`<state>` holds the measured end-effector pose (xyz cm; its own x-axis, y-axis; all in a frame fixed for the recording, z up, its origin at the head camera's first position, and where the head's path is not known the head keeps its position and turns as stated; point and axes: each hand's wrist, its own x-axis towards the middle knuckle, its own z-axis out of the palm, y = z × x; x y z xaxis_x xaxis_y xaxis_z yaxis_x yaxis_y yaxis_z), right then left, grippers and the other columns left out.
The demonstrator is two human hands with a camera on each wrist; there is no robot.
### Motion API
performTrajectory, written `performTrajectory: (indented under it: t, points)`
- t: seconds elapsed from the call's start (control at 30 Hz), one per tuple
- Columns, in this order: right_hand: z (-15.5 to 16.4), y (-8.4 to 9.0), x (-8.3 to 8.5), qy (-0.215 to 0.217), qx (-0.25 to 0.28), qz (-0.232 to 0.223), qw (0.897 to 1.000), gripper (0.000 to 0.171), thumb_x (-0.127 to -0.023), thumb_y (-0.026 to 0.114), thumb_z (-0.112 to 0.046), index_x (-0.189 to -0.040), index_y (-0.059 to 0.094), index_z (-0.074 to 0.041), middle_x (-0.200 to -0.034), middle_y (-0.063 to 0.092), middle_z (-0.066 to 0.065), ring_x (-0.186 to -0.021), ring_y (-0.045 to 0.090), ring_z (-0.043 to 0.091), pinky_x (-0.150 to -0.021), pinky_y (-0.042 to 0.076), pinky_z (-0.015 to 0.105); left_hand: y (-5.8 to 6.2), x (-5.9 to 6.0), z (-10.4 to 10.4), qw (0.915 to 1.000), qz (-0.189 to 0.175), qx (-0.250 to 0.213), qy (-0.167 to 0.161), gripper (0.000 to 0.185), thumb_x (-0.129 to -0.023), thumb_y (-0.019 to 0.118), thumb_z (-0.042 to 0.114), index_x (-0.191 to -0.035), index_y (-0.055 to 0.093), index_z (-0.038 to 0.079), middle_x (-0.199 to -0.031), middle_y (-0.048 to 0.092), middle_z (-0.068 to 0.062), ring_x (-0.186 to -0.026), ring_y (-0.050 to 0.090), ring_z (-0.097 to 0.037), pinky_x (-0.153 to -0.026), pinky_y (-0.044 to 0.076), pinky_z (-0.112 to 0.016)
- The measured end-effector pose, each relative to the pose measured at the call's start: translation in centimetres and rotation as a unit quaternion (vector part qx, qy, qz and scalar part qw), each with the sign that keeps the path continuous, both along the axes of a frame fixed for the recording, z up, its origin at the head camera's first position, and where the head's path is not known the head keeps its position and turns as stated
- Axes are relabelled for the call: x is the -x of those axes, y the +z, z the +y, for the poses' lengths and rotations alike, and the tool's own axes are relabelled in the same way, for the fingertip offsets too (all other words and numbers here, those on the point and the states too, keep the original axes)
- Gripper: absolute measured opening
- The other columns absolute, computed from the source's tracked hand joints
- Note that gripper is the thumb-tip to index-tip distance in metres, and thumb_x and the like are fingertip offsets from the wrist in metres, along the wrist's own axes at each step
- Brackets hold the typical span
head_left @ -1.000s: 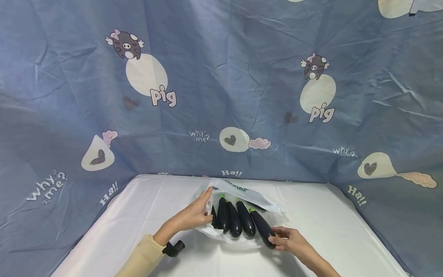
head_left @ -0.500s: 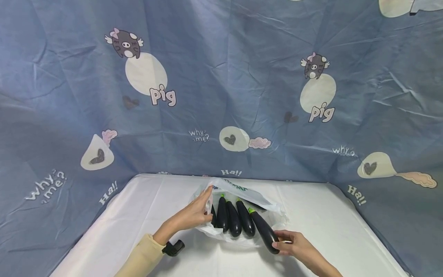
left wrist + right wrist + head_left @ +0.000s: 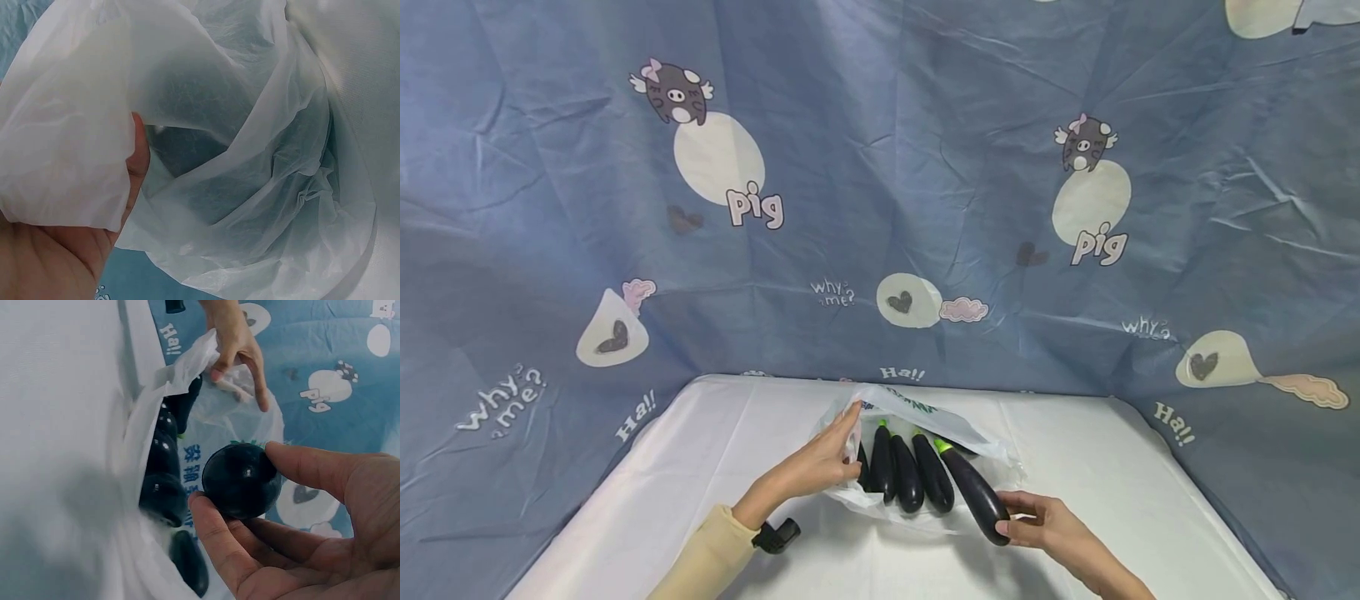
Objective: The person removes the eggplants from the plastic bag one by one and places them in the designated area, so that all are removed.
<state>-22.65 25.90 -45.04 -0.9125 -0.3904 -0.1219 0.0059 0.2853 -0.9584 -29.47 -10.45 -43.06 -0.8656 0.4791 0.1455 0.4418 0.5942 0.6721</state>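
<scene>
My right hand [image 3: 1037, 521] pinches the blunt lower end of an eggplant [image 3: 973, 492] between thumb and fingers. That eggplant slants over the right side of a white plastic bag [image 3: 917, 529], its green stem end pointing back toward the bag's mouth. Inside the bag several more dark eggplants [image 3: 907, 475] lie side by side. At the bag's left edge is my left hand [image 3: 820, 462], its fingers extended and thumb spread, holding the mouth apart. In the left wrist view bag film [image 3: 69, 125] covers most of the left fingers. The right wrist view shows the held eggplant's round end [image 3: 240, 481].
The bag lies on a white-covered table [image 3: 1097, 467]. Behind it hangs a blue curtain [image 3: 880, 208] printed with cartoon pigs and lettering. A black wrist-worn device [image 3: 777, 537] sits on the left wrist.
The right hand has shifted right with the pinched eggplant, whose end moved first toward me, then slightly up. The left hand and the bag have barely moved.
</scene>
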Motion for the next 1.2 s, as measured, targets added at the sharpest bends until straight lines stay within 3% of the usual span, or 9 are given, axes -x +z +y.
performTrajectory:
  t: [0.17,0.33,0.47,0.6,0.77,0.97,1.2]
  points:
    - [0.4,0.9,0.0,-0.002,0.013,0.005,1.000,0.058,-0.084,0.062,-0.019,-0.131,0.041,0.008,-0.121,0.053,0.020,-0.105,0.057,0.023,-0.082,0.048,0.030,0.0,0.0,0.0,1.0000,-0.002,-0.001,0.001,0.091,-0.079,0.058,0.017,-0.147,-0.002,0.021,-0.152,-0.001,0.000,-0.138,-0.001,-0.022,-0.106,0.016,-0.050]
    - [1.1,2.0,0.4,-0.051,-0.018,0.002,0.999,0.060,-0.084,0.062,-0.027,-0.134,0.042,0.000,-0.127,0.050,0.016,-0.105,0.056,0.021,-0.083,0.048,0.030,0.2,0.1,0.1,1.0000,-0.007,0.000,0.006,0.091,-0.079,0.058,0.017,-0.147,-0.001,0.019,-0.152,0.001,-0.001,-0.138,0.001,-0.022,-0.106,0.017,-0.050]
    - [1.8,2.7,0.5,-0.074,-0.014,-0.002,0.997,0.061,-0.085,0.061,-0.029,-0.135,0.040,-0.002,-0.131,0.046,0.018,-0.108,0.055,0.023,-0.084,0.047,0.029,0.3,0.1,0.1,0.9999,-0.010,0.000,0.012,0.091,-0.078,0.058,0.018,-0.147,0.000,0.020,-0.152,0.002,-0.004,-0.138,0.003,-0.021,-0.104,0.022,-0.049]
    - [2.3,3.1,0.5,-0.082,-0.003,-0.004,0.997,0.062,-0.085,0.060,-0.029,-0.136,0.038,-0.002,-0.132,0.044,0.019,-0.110,0.054,0.023,-0.085,0.047,0.030,0.2,0.1,0.1,0.9998,-0.018,-0.003,0.009,0.090,-0.079,0.057,0.019,-0.147,-0.001,0.022,-0.152,0.001,-0.006,-0.138,0.007,-0.021,-0.094,0.031,-0.045]
    - [2.7,3.3,0.4,-0.103,-0.004,-0.010,0.995,0.063,-0.084,0.061,-0.029,-0.136,0.038,-0.002,-0.134,0.042,0.019,-0.111,0.053,0.023,-0.086,0.047,0.032,0.0,0.0,0.2,0.9997,-0.023,-0.006,0.003,0.090,-0.079,0.058,0.018,-0.147,-0.002,0.022,-0.152,0.001,-0.005,-0.137,0.010,-0.020,-0.083,0.032,-0.040]
    - [2.7,3.4,0.5,-0.123,0.020,-0.017,0.992,0.065,-0.085,0.061,-0.029,-0.136,0.036,0.003,-0.132,0.043,0.020,-0.111,0.053,0.022,-0.086,0.047,0.031,-0.1,-0.1,0.3,0.9999,-0.015,-0.007,-0.003,0.091,-0.078,0.058,0.016,-0.147,-0.001,0.020,-0.152,0.003,-0.005,-0.135,0.016,-0.019,-0.089,0.033,-0.042]
    - [2.7,2.9,1.2,-0.137,0.053,-0.018,0.989,0.065,-0.084,0.062,-0.024,-0.134,0.035,0.008,-0.130,0.043,0.023,-0.108,0.055,0.019,-0.086,0.047,0.032,-0.2,-0.1,0.5,0.9998,-0.015,-0.008,-0.008,0.093,-0.077,0.058,0.017,-0.146,-0.003,0.026,-0.152,0.000,-0.001,-0.138,0.006,-0.019,-0.098,0.029,-0.047]
